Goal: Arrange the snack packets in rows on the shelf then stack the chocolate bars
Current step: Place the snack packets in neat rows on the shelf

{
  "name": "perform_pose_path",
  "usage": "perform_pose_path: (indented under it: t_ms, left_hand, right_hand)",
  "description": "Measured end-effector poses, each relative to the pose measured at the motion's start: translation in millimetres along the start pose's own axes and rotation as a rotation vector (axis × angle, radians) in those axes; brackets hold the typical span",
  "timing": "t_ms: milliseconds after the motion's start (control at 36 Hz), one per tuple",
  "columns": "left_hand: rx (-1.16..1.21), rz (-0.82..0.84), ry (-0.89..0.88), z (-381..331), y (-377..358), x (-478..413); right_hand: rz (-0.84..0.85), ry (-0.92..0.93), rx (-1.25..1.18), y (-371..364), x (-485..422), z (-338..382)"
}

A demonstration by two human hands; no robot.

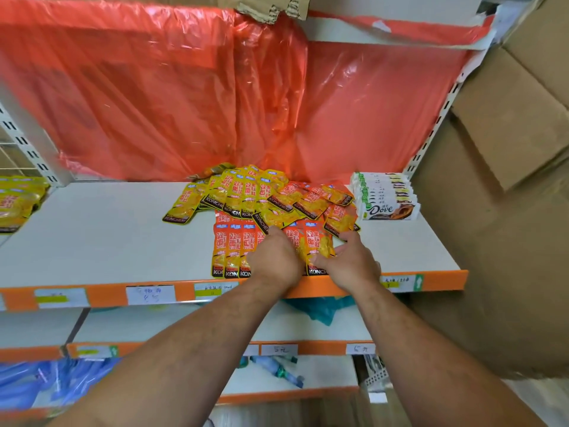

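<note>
Head-worn view, forward and down, close over shelf (92,241)

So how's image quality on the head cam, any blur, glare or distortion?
Head view: centre sharp, Dove bars label readable; left-edge yellow packets blurred; glare streaks on the red plastic sheet; wide-angle bend in the shelf edge.
</note>
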State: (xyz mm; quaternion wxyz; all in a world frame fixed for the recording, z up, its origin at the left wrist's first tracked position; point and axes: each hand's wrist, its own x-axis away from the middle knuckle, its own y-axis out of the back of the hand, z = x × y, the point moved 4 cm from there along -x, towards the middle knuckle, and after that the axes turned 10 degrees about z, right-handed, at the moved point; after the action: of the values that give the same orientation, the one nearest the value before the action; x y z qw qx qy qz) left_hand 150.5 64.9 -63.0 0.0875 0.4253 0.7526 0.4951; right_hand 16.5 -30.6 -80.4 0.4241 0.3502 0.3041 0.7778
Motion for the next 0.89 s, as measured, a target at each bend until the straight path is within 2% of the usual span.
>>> perform_pose_path:
  t_ms: [278, 472, 750, 889]
  left_hand:
    - [0.108, 0.052, 0.063, 2.4, 6.3, -5.1]
    - [0.223, 0.057, 0.056, 7.6, 7.1, -8.9]
    - [0.389, 0.064, 0.086, 10.9, 21.1, -13.1]
    - [0.563, 0.063, 0.128, 23.3, 30.8, -11.5]
  right_hand:
    - [0.013, -0.001, 0.024, 0.8, 1.1, 2.2]
    - [0.132, -0.038, 0.004, 6.6, -0.7, 9.0]
    - [0.206, 0.013, -0.377, 5.6, -0.4, 27.2]
    - [0.253, -0.006, -0.556, 0.7, 4.1, 36.5]
